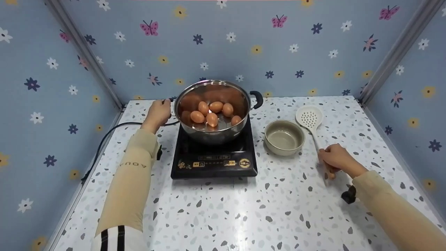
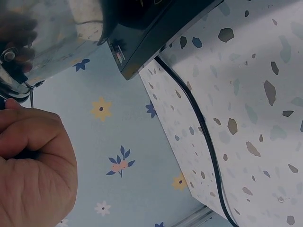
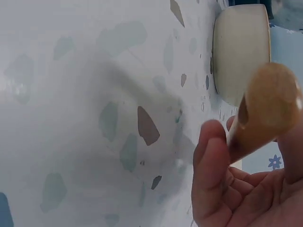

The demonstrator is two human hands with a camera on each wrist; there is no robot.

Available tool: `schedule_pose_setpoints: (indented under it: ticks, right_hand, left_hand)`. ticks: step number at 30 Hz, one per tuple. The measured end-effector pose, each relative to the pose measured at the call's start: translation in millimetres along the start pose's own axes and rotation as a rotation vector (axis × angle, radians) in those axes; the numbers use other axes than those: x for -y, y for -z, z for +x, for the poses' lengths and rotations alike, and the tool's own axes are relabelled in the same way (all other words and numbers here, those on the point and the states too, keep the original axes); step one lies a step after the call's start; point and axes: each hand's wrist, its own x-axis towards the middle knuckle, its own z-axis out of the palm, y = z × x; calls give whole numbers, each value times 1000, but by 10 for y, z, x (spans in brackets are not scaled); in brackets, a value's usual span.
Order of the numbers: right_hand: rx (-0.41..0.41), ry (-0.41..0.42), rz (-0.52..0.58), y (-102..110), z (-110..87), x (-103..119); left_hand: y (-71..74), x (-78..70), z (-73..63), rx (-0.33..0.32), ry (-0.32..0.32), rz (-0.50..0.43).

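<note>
My left hand (image 1: 158,113) grips the left handle of a steel pot (image 1: 216,134); in the left wrist view the curled fingers (image 2: 33,127) hide most of that handle. Several brown eggs (image 1: 212,119) lie inside the pot, which stands on a black induction cooker (image 1: 214,170). To the right, my right hand (image 1: 337,158) holds a white skimmer (image 1: 309,117) by its handle, the perforated head pointing away toward the wall. The wooden end of the handle (image 3: 270,101) sticks out of the fingers in the right wrist view.
A beige bowl (image 1: 284,137) stands between the cooker and the skimmer. The cooker's black cord (image 1: 104,143) runs left over the speckled table (image 1: 216,216). Flower-patterned walls (image 1: 230,45) enclose the table at the back and both sides.
</note>
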Motion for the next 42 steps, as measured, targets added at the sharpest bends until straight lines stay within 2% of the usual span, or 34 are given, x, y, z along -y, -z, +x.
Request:
schedule_pose_setpoints:
  ticks: [8,13,16,25,33,42]
  right_hand:
    - [107,-41,234,19,-50,-32]
    - [125,-111,314,43,-77,-67]
    - [115,-140,326,52,-96,-82]
    - [140,-155,295,143,-155,-129]
    - [75,-168,252,201,-136,-176]
    - [37,-146,264,208,-117,-207]
  left_hand:
    - [-8,16,-4,-16,-26,-3]
    - [-19,35,21,-20,-15,2]
    - [-27,37,26,-28,-17,6]
    - [-46,31,24,-48,-17,20]
    - [-43,21,23,-56,0,8]
    - [-37,18,-1,-50,5,6]
